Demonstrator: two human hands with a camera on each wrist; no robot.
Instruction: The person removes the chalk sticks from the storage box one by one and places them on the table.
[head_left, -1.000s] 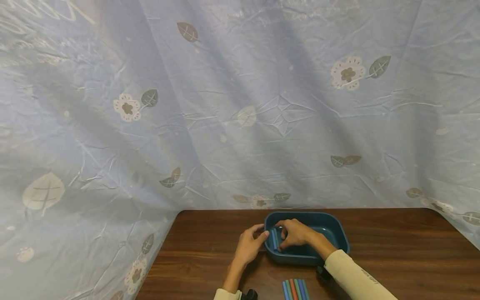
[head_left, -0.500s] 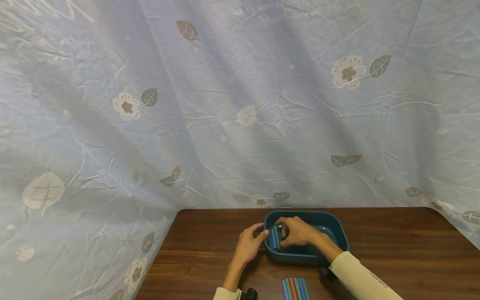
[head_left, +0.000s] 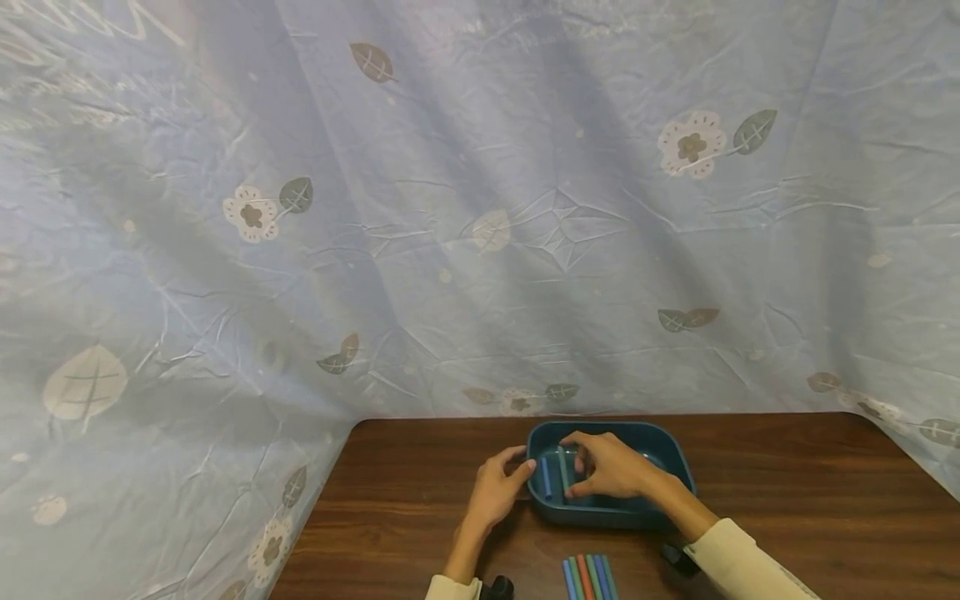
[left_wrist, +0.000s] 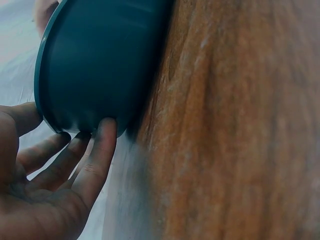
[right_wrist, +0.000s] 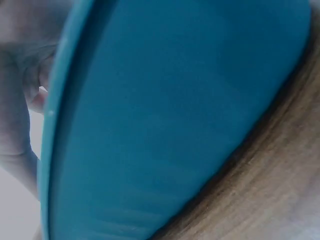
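A deep teal plastic bin (head_left: 600, 518) stands on the table, and my left hand (head_left: 493, 492) holds its left end. The thumb reaches over the rim while the other fingertips (left_wrist: 106, 127) press the outer wall. Inside the bin, my right hand (head_left: 611, 465) pinches a slim teal stick (head_left: 564, 472) near both ends between thumb and fingers. To its left lies a blue stick (head_left: 546, 477), parallel and a little apart. In the right wrist view the bin wall (right_wrist: 165, 115) hides most of the right hand and the whole stick.
Several coloured sticks (head_left: 589, 577), blue, green and red, lie side by side on the brown wooden table (head_left: 397, 500) in front of the bin. A pale floral curtain (head_left: 480, 317) hangs behind the table and along its left side.
My right hand has shifted right inside the bin with the teal stick, opening a gap between it and the blue stick. The left hand and the bin have stayed in place.
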